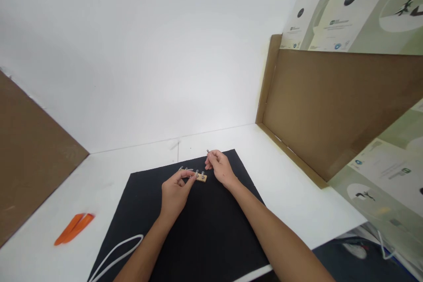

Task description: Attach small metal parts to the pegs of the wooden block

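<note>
A short, light wooden strip (201, 178) with several small shiny metal pieces standing along it lies at the far part of the black mat. My left hand (175, 191) is closed on the strip, thumb and fingers at its near side and covering part of it. To the right and a little beyond, my right hand (218, 167) is raised and pinches a small thin metal piece (208, 151), its tip poking out above the fingers. What kind of piece it is cannot be made out. The right hand is apart from the strip.
The black mat (211, 238) covers the middle of the white table (291, 198). Orange strips (74, 229) lie at the left. A white cable (115, 249) loops over the mat's near left. Brown cardboard panels (330, 101) stand at both sides, with a white wall (148, 61) behind.
</note>
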Demonstrator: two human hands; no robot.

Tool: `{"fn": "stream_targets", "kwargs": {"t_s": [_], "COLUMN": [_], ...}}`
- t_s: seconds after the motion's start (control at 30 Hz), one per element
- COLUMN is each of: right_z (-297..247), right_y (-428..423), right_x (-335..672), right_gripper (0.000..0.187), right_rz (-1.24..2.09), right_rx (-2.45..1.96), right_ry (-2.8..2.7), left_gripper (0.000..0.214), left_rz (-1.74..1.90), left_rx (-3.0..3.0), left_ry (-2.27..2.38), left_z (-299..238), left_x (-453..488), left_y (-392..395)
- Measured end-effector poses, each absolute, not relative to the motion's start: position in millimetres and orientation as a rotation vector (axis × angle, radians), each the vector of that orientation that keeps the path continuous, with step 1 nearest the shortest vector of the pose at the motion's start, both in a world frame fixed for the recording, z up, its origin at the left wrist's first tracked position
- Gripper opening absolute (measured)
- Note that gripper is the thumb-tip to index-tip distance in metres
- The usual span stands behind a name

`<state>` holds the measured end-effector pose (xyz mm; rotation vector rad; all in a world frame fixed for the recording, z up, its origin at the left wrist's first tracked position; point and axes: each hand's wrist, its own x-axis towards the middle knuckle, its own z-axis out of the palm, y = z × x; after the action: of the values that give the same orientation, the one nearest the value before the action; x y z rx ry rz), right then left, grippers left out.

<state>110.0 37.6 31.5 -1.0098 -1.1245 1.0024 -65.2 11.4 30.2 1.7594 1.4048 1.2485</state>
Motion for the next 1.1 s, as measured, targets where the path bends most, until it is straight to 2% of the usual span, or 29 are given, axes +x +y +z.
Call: {"fn": "stream_targets", "kwargs": {"t_s": [0.23,0.53,0.97,1.1], "right_z": [37,39,41,43], "right_y": [30,23,11,12], "right_x": [104,96,94,95], "right_gripper": [0.031,0.031,0.019,0.012], "right_rz": [1.029,1.046,0.901,0.842], "right_rx": [-0.975,-0.974,-0.999,-0.91], "right_ry": [-1.158,-1.203,-1.445,-1.475], "left_gripper": [0.031,0.028,0.033,0.028], "left_rz": [1.266,1.305,1.229,1.24], "left_rx": [1.391,1.46,1.679,1.662], "left_ry": [1.048,1.049,1.105,1.051], "left_z": [36,39,34,35], "left_x": [-60,-62,-65,-65], "left_y": [13,15,15,13]}}
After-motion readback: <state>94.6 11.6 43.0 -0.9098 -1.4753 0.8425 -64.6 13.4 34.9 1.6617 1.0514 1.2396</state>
